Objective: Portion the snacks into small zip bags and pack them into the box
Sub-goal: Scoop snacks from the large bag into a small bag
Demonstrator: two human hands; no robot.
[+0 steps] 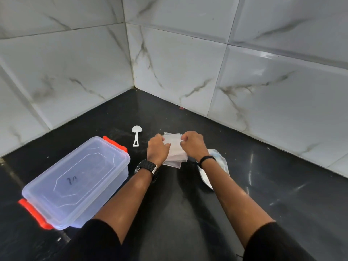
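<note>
Clear zip bags (174, 151) pinched by left hand (157, 147), right hand (193, 145) — likely separating one (scoop (136, 135) at 10 o'clock, box (75, 182) at 8, lidded).

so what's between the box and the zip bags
The white scoop lies farther back in that gap, with the left hand gripping the zip bags; otherwise bare black counter beside the box, in the head view.

Snack pouch (222, 162) mostly behind right hand (193, 145), contents perhaps unreadable.

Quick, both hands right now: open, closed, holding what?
Left hand: closed, gripping the left edge of the stack of small zip bags.
Right hand: closed, pinching the same stack's right edge.
</note>
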